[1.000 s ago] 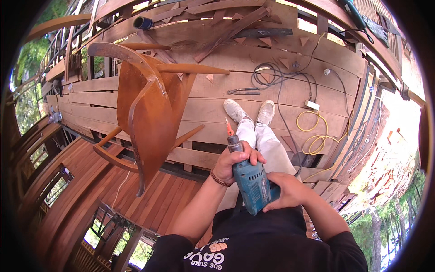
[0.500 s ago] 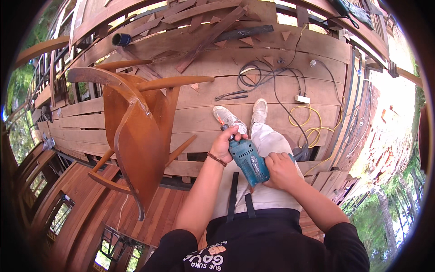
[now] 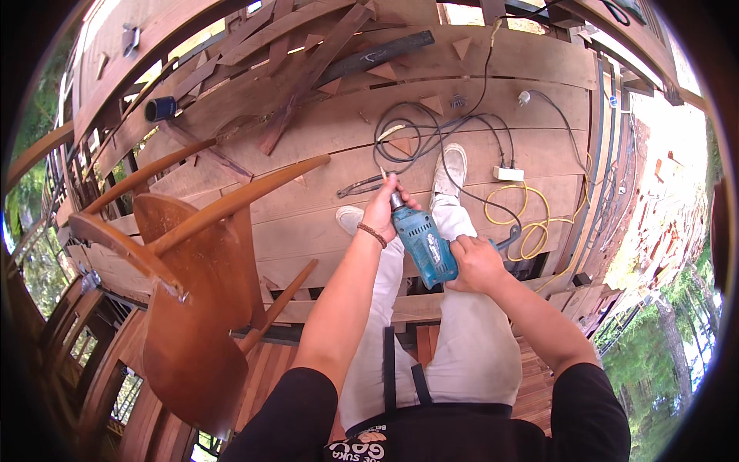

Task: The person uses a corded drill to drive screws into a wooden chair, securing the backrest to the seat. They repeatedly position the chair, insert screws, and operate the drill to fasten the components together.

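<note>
The left hand (image 3: 382, 206) is closed around the front end of a blue electric drill (image 3: 423, 245), the fingers wrapped about the chuck where a thin bit sticks out past the fingertips; a grip of that kind suits turning or steadying the chuck rather than drilling. The right hand (image 3: 475, 263) is clenched on the rear handle of the drill, so the tool's weight is carried there while the nose is worked on. The drill is held in the air in front of the body, above the pale trousers (image 3: 431, 339) and white shoes (image 3: 449, 169), its nose pointed away from the person and down toward the plank floor (image 3: 323, 154). A black cable (image 3: 431, 135) is seen coiled loosely on the planks just beyond the shoes, and a yellow cord (image 3: 531, 223) lies looped to the right near a small white plug block (image 3: 508, 174); slack seems to have been left so the tool can be moved freely. To the left, a wooden chair (image 3: 192, 292) is tipped over with its legs pointing toward the person, well apart from both hands. Offcuts of timber (image 3: 308, 54) are scattered along the far edge of the floor
</note>
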`<state>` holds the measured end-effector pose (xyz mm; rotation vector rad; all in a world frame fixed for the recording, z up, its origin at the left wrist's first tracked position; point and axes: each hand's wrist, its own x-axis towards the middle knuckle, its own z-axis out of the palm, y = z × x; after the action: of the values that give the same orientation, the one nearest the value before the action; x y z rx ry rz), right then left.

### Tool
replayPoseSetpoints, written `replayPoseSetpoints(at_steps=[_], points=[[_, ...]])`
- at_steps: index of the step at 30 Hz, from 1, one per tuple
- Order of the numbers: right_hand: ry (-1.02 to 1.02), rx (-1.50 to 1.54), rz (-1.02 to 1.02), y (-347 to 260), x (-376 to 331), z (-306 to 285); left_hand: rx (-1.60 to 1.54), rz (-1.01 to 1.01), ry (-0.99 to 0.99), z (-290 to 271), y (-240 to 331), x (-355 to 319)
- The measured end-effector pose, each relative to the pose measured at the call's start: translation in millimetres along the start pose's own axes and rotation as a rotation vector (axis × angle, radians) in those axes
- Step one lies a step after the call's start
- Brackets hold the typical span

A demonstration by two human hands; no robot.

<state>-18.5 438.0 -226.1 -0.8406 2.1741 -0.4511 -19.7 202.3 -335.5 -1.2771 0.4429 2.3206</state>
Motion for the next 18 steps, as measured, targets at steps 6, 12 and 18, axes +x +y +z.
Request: replayPoseSetpoints(at_steps=[6,12,18], points=[[-0.067,0.190,0.064,95.2,44.3,11.9,0.628,0.183,0.355,-10.7,30.2,151.5],[0.076,0.525,0.245,178.7,66.0,44.2,2.097,0.458,0.555,-5.7,70.9,246.4],[0.411,0.653,0.420,228.0,71.7,82.7,2.522,0.315,0.402,-17.1,84.1,290.9]])
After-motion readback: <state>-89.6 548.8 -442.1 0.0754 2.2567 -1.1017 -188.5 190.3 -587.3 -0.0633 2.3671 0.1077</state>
